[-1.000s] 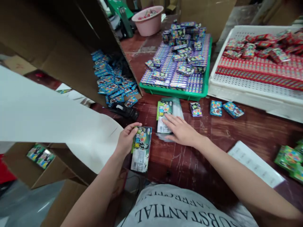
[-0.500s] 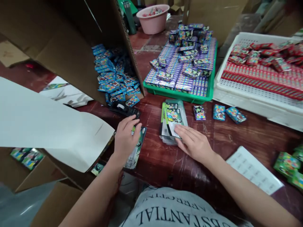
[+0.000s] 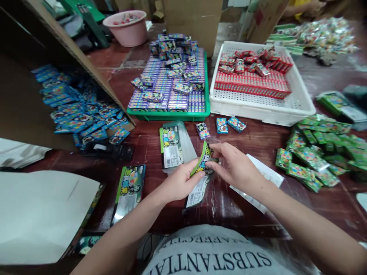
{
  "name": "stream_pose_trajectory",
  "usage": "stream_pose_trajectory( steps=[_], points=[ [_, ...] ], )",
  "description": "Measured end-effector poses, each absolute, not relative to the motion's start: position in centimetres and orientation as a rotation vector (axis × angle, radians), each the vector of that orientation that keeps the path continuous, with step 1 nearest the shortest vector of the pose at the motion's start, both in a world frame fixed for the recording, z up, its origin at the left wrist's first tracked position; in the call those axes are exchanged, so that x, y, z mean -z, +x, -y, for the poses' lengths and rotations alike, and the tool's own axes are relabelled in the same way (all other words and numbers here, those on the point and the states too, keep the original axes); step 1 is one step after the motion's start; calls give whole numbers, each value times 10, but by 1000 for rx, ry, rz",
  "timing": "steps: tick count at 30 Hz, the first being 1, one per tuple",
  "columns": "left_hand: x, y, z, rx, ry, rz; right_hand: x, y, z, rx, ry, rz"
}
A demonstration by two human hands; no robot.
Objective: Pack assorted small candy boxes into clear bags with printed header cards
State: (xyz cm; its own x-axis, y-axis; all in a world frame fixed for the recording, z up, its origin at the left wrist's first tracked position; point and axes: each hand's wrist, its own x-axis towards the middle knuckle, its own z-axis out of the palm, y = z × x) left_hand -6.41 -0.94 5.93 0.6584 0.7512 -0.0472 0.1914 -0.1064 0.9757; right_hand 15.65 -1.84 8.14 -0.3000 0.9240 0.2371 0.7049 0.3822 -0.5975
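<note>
My left hand [image 3: 182, 181] and my right hand [image 3: 233, 166] are both closed on a dark printed plastic pouch [image 3: 196, 193] with a bright green band. Its top is bent between my fingers and its lower end hangs toward me, over the table. Just beyond my left hand, more such pouches [image 3: 171, 141] lie in a pile with clear plastic showing. Another dark green pouch [image 3: 132, 185] lies flat at the left. One small purple box [image 3: 202, 130] and two blue boxes [image 3: 221, 125] sit beyond my hands. A white label sheet [image 3: 259, 173] is partly covered by my right forearm.
A green tray [image 3: 169, 115] holds purple boxes; a white perforated tray [image 3: 258, 110] holds red ones. Blue boxes [image 3: 83, 110] spill inside a cardboard carton [image 3: 83, 46] at left. Green boxes [image 3: 312, 152] are heaped at right. A pink basin [image 3: 126, 32] stands behind.
The view has turned right. My right hand has lifted a pouch off the pile, and my left hand has come over from the left-hand pouch to grip it too.
</note>
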Motion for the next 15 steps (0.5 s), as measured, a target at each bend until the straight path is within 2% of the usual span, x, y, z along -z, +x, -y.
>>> stream_pose_trajectory(
  steps=[9,15],
  points=[
    [-66,-22,13,-354,1700,-681,-108,214,35,-519,-1563,2218],
    [-52,-12,14,-202,1541,-739,-125,241,41,-1110,-1131,2410]
  ],
)
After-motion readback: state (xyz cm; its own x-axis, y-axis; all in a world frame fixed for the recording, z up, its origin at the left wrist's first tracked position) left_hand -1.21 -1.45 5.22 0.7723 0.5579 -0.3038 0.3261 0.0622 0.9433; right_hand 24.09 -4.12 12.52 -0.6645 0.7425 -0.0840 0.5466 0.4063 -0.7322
